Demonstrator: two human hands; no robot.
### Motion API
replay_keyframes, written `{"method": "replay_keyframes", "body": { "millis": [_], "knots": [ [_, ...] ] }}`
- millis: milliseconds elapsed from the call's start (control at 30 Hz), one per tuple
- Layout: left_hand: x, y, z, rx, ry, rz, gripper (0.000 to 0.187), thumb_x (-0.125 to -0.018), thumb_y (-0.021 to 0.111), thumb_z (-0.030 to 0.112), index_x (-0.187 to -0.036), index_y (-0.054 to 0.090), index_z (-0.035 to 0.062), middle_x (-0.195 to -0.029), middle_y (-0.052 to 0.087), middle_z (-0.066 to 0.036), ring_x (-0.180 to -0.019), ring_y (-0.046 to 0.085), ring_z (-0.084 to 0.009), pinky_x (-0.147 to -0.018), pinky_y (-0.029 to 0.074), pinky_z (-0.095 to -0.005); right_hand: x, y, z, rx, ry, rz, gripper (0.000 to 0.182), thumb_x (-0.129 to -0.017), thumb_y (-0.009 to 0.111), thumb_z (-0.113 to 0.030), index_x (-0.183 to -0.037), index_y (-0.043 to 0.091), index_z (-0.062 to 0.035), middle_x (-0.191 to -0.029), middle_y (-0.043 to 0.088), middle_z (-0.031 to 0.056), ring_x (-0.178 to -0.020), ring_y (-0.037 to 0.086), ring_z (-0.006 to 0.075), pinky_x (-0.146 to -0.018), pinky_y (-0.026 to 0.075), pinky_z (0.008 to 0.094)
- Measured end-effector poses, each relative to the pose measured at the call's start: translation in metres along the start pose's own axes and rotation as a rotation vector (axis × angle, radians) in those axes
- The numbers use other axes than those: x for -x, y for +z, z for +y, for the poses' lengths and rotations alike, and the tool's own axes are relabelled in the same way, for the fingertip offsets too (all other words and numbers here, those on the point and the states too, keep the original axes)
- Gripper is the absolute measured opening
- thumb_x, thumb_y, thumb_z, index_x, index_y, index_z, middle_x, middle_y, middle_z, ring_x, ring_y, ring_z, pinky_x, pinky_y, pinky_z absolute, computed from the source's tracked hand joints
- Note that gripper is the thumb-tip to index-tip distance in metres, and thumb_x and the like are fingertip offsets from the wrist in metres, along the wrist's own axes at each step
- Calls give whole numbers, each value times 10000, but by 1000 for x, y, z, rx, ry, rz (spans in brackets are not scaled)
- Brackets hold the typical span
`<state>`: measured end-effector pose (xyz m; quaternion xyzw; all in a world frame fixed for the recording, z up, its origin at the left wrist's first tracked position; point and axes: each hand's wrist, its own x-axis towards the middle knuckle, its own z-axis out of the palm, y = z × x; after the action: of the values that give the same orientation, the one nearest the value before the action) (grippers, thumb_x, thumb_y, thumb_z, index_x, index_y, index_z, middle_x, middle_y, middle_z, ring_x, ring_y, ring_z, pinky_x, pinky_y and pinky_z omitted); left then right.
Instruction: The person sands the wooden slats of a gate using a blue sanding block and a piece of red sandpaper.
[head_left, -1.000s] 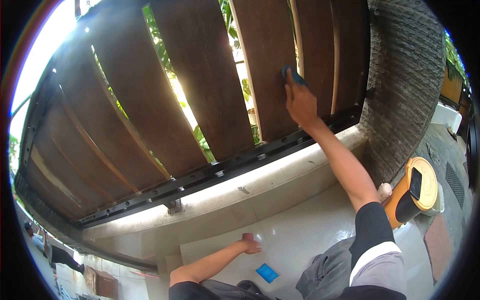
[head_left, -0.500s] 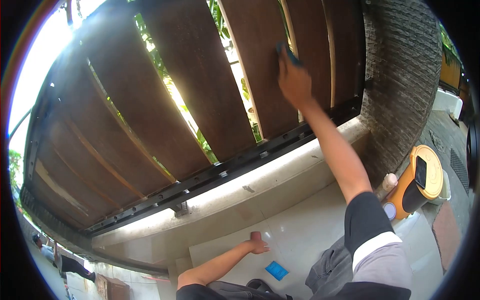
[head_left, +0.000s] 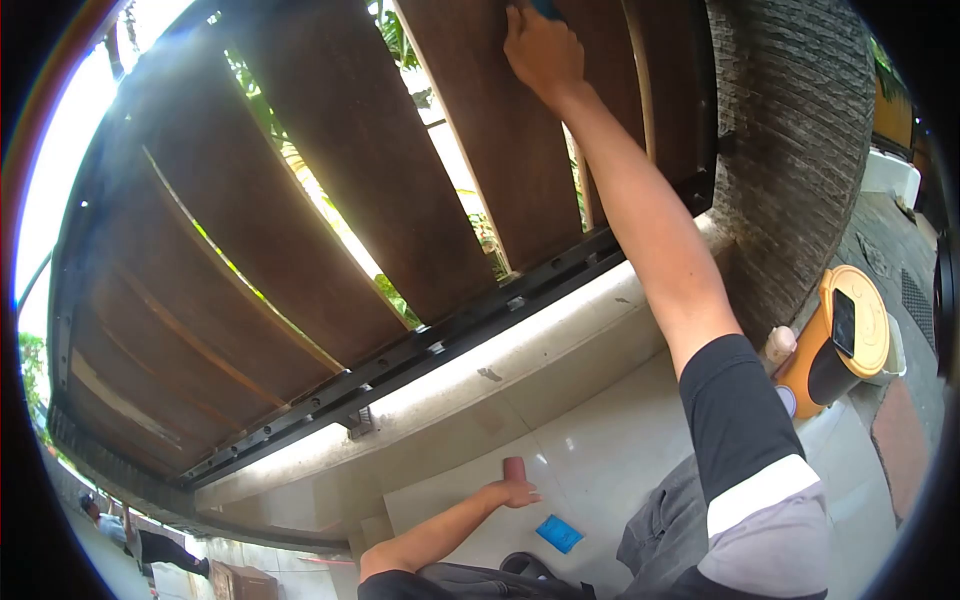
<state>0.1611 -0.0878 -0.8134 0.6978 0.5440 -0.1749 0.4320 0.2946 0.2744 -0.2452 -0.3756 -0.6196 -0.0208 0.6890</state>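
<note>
My right hand (head_left: 547, 58) is raised high against a brown fence board (head_left: 480, 110), its fingers closed on a dark blue pad (head_left: 547, 8). Only part of the pad shows at the top edge of the view. Low down, over the tiled floor, my left hand (head_left: 517, 494) holds a reddish-brown, roll-like piece (head_left: 514, 469) that sticks out beyond the fingers. A flat bright blue packet (head_left: 559, 534) lies on the tiles just right of that hand.
Rough stone wall (head_left: 790, 150) borders the fence on the right. Beside it stand an orange lidded container (head_left: 815, 375) with a phone (head_left: 844, 322) on top and a pale bottle (head_left: 779, 345). A black rail (head_left: 470, 325) runs under the boards. Another person (head_left: 150, 545) is at far left.
My right hand has moved up and left along the board with the blue pad. The view has shifted slightly; my left hand keeps its place with the reddish-brown piece.
</note>
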Motion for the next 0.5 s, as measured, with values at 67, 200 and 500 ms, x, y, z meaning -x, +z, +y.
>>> {"method": "replay_keyframes", "body": {
  "millis": [67, 200, 500],
  "knots": [
    [0, -10, 0, -57, -31, -48, 667, -1004, 343, 572, -1344, 528, 29, -1344, 555, -234, -1276, 498, -397, -1074, 385, -459, 39, 8, 37, 68, -205, 30, 448, -980, 510, -288, -1409, 491, -161, -688, 646, 261, -649, 651, 454, -609, 539, 551],
    [2, -12, 2, -53, -84, -17, 650, -1006, 343, 563, -1336, 533, 37, -1330, 564, -233, -1263, 504, -405, -1067, 390, -462, 175, -1, 119, 45, -322, -153, 511, -965, 559, -229, -1456, 448, -140, -646, 637, 233, -583, 646, 420, -543, 546, 493],
    [10, 8, 10, -67, -83, -226, 700, -998, 337, 591, -1429, 456, 52, -1434, 490, -215, -1327, 457, -386, -1109, 362, -439, 125, -3, 72, 119, -166, -162, 490, -958, 573, -233, -1436, 480, -172, -608, 625, 224, -586, 641, 437, -529, 534, 512]
  ]
}}
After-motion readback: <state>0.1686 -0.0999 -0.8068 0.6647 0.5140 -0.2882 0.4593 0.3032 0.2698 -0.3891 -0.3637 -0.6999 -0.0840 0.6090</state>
